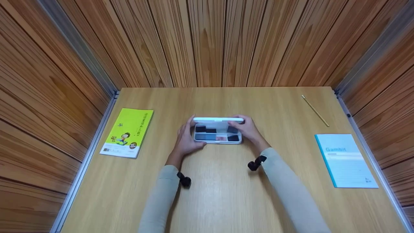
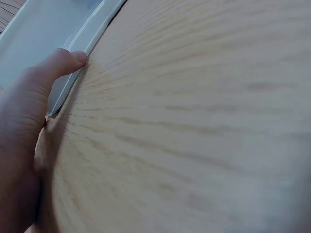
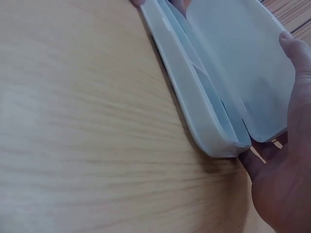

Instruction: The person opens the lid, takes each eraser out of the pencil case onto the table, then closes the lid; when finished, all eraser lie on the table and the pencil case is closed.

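Note:
A pale pencil case (image 1: 217,142) lies on the table between the hands, its hinged lid (image 1: 218,120) raised at the back. Dark rectangular patches show in its divided inside in the head view. My left hand (image 1: 187,137) grips the left end, with the thumb (image 2: 68,62) along the front edge and the fingers reaching round behind. At the other end, my right hand (image 1: 250,131) holds the lid, its thumb (image 3: 291,46) at the lid's edge and its fingers partly hidden behind. The case's front wall (image 3: 177,82) and inner divider appear in the right wrist view.
A yellow-green book (image 1: 129,129) with a cartoon figure lies at the left. On the right are a pale blue notebook (image 1: 347,165) marked "Gambit" and, farther back, a thin pencil-like stick (image 1: 315,110). Wooden panels (image 1: 207,45) enclose the back and sides of the table.

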Available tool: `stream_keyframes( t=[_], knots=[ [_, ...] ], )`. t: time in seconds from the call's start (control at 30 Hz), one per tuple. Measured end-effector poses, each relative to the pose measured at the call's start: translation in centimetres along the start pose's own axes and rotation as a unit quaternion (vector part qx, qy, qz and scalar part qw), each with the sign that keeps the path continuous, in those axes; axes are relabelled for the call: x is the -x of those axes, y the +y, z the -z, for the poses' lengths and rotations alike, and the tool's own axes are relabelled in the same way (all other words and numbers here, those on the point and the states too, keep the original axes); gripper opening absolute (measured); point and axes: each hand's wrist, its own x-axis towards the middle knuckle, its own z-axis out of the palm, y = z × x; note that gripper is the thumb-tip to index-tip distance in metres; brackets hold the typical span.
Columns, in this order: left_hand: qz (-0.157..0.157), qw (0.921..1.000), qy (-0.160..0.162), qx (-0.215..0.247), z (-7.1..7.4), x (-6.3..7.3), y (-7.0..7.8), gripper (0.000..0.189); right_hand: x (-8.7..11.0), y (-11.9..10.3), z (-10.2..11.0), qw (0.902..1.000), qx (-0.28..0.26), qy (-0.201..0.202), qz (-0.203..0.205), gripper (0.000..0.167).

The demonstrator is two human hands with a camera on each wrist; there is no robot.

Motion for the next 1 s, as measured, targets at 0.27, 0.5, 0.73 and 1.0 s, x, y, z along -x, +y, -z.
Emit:
stream_keyframes(
  t=[0.27, 0.5, 0.73, 1.0],
  knots=[
    [-0.001, 1.0, 0.007, 0.005, -0.1, 0.1, 0.0, 0.131, -0.7, -0.5, -0.3, 0.999, -0.017, 0.029, -0.03, 0.04],
    [0.002, 1.0, 0.005, 0.0, 0.0, 0.1, 0.1, 0.132, -1.0, -1.0, -0.7, 0.9974, -0.016, 0.047, -0.053, 0.046],
    [0.007, 1.0, 0.002, -0.004, 0.1, 0.0, 0.1, 0.131, -1.0, -0.9, -0.9, 0.9965, -0.02, 0.052, -0.063, 0.053],
    [0.006, 1.0, -0.001, -0.005, 0.2, -0.2, 0.2, 0.133, -0.4, -0.5, -0.4, 0.9986, -0.018, 0.036, -0.035, 0.059]
  ],
)
